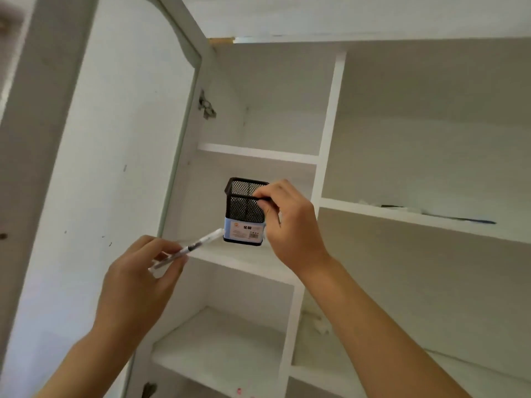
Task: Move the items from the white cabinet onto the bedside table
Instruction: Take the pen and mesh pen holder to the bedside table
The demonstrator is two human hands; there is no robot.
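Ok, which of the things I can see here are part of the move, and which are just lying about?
Part of the job:
- mesh pen holder, pinched at its rim by the right hand
- pen, held in the left hand
- white cabinet

Just lying about:
- scraps on the right shelf
- bits lower down

place: home, bedroom or study storage | evidence: tall white cabinet (pixel 327 116) with open arched door (pixel 120 139), metal hinge (pixel 206 106), plain painted shelves (pixel 258 152), scuffed and chipped | contents: mesh pen holder (pixel 244 211), pen (pixel 198 244)
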